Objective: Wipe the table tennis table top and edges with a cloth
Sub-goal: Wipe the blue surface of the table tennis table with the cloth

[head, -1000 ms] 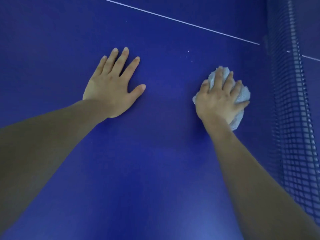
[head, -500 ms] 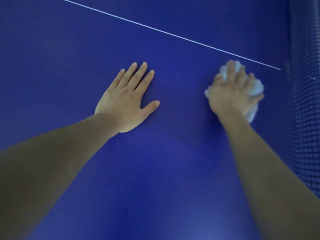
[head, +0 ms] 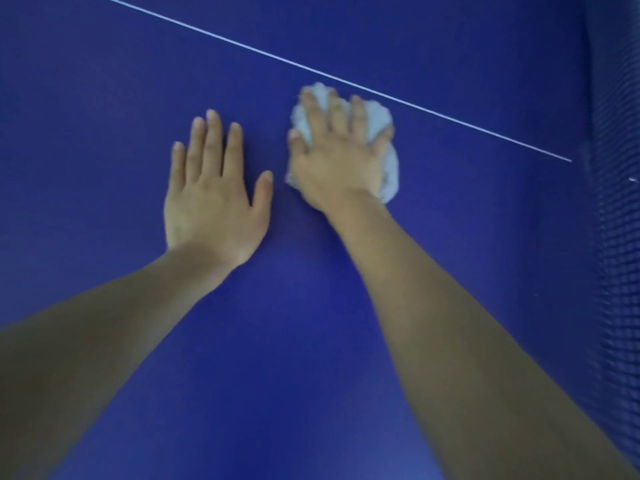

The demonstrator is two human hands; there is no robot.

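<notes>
The blue table tennis table top (head: 104, 116) fills the view. My right hand (head: 337, 157) presses flat on a crumpled white cloth (head: 389, 161), which shows around my fingers and at the right of my palm. The cloth lies on the table just below the white centre line (head: 433, 112). My left hand (head: 214, 199) rests palm down on the bare table, fingers apart, a thumb's width left of the right hand. It holds nothing.
The dark net (head: 620, 237) stands along the right side of the view, running from top to bottom. The white line runs diagonally from the upper left down to the net.
My right hand has slid the cloth leftward, away from the net and close beside my left hand. The view has shifted, so the line and left hand sit differently in frame.
</notes>
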